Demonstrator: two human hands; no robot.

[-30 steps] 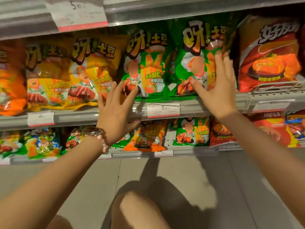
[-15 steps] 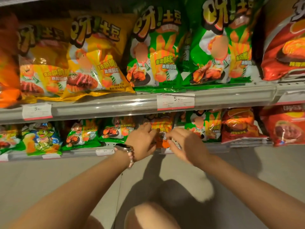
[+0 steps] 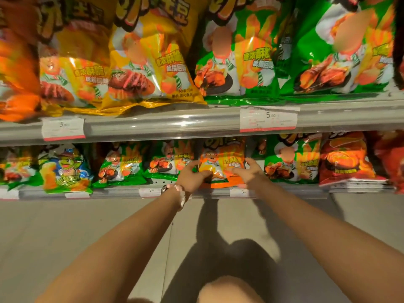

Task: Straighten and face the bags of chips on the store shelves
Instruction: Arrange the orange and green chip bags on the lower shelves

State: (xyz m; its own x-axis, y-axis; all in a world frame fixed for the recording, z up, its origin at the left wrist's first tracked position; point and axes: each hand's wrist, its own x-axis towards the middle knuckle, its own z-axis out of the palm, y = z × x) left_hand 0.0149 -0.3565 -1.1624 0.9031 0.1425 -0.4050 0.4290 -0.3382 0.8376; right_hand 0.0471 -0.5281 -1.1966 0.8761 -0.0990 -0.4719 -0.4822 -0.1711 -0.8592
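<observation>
Attention has been shifted from the upper shelf to the lower one, so facing now proceeds there. At lower centre of the frame, the left hand is curled on the left edge of the small orange foil chip bag; the right hand grips its right edge, both arms extended forward.

This is looking like a shop's snack aisle: a grey metal shelf rail is running across the view, carrying white price tags with red lower edges clipped to its front. Above the rail, large yellow bags and green bags of chips are standing in a facing row, and below it a lower shelf is holding smaller bags with its own price labels, above a plain tiled floor.
</observation>
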